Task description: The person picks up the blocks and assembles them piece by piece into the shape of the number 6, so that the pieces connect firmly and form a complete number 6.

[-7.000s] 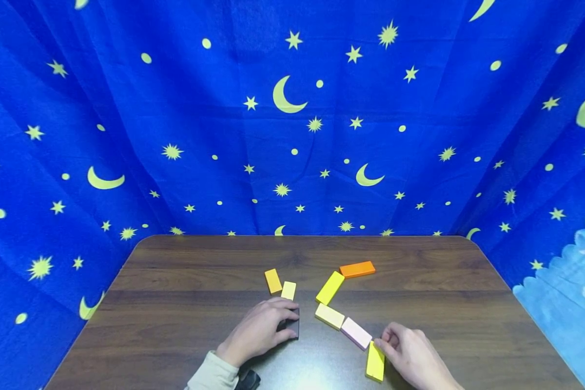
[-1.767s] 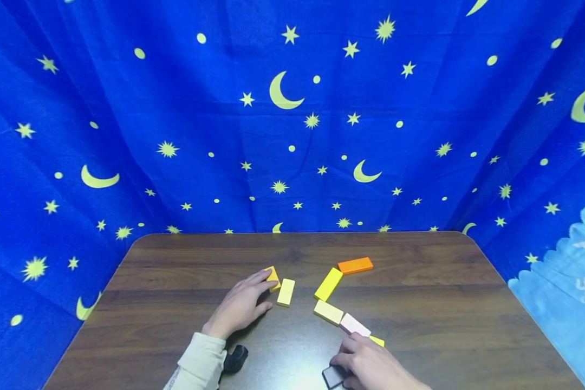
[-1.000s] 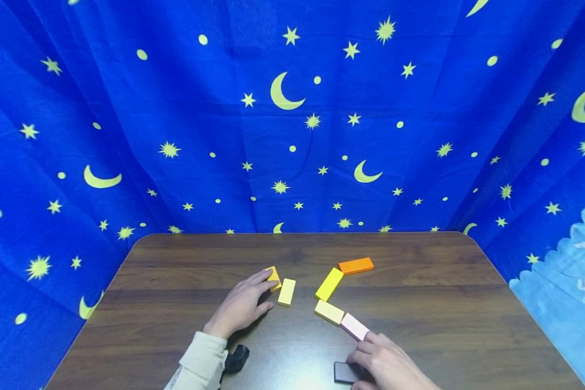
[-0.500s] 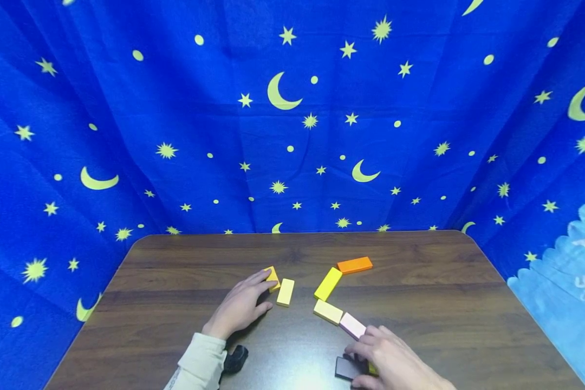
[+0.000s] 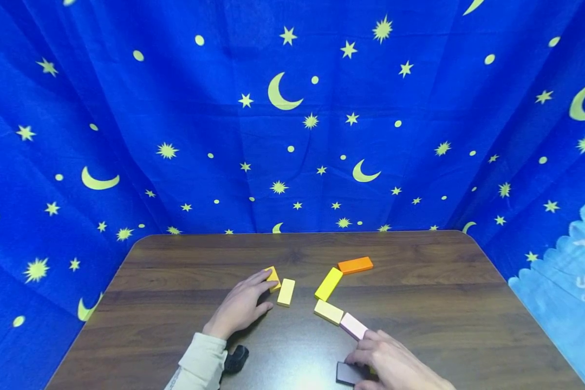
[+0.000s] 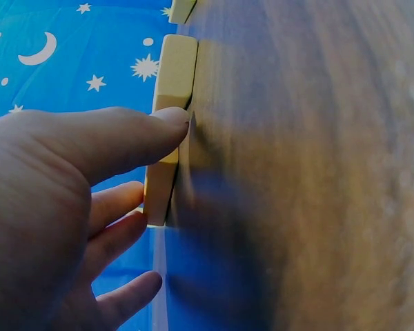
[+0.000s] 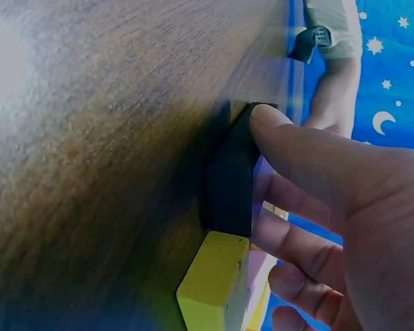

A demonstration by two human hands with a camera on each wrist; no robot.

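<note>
My right hand pinches a black block lying flat on the table. In the right wrist view the thumb lies on one end of the black block, and its other end sits right at a yellow block. That yellow block is mostly covered by the hand in the head view. A pink block lies just beyond the fingertips. My left hand rests with loosely extended fingers on an amber block. Beside it lies a cream block, near the left thumb.
Beyond the pink block, a pale yellow block, a bright yellow block and an orange block continue a bent line. A blue star-patterned cloth surrounds the wooden table. A black wrist device sits by the left sleeve.
The left hand has left the black block and moved to the amber one. The right hand took the black block, brought it towards the near yellow block and turned it; lately it shifts only slightly.
</note>
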